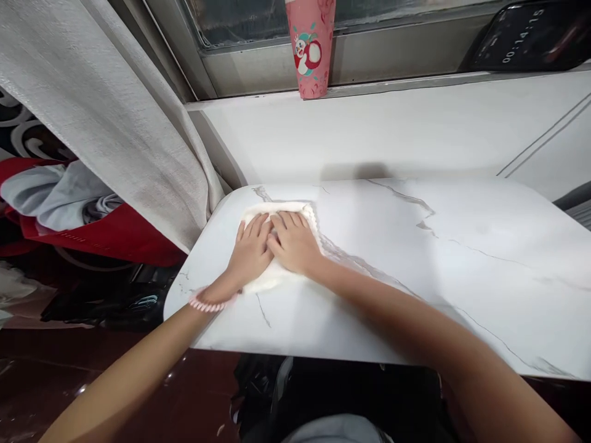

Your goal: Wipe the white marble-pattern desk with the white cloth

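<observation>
A white cloth (263, 282) lies spread on the left part of a white marble-patterned table (378, 246). My left hand (252, 249) rests flat on the cloth, fingers stretched forward, with a pink coil band (207, 301) round the wrist. Beside it, my right hand (294, 242) presses flat on the same cloth, its fingers extended too. The two hands meet at the thumbs. Parts of the cloth under both palms are hidden.
A pink patterned cup (311, 49) stands on the window ledge behind the table. To its right, a phone (530, 37) shows a timer. A grey curtain (138, 104) hangs at the left, near a red bag (106, 234) with clothes in it.
</observation>
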Action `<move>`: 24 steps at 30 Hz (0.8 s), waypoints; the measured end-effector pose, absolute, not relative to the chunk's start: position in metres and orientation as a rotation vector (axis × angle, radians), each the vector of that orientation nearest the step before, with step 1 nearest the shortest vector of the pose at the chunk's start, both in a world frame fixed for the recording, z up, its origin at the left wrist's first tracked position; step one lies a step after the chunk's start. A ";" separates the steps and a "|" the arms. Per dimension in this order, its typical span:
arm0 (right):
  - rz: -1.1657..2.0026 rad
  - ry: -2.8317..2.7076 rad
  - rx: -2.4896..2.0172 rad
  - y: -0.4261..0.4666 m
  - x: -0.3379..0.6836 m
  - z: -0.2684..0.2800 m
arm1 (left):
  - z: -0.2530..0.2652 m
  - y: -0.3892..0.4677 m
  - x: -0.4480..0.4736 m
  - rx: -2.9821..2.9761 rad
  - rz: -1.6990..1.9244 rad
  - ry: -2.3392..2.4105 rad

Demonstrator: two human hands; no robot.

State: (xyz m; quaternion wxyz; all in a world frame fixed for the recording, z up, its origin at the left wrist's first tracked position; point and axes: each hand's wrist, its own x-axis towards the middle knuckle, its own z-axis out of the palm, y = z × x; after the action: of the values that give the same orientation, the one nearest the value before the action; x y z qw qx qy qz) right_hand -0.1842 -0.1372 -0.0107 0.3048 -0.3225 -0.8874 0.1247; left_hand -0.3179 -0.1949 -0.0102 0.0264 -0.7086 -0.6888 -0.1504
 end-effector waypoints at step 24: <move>0.352 -2.383 -0.842 -0.193 -0.081 -0.003 | -0.014 -0.251 -0.221 -2.219 -0.420 -2.050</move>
State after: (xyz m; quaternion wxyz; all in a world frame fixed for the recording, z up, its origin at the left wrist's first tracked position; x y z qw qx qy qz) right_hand -0.0806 -0.1935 -0.0026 0.2909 -0.3157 -0.8935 0.1320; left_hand -0.2209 -0.2507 -0.0144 0.0454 -0.7268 -0.6714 -0.1376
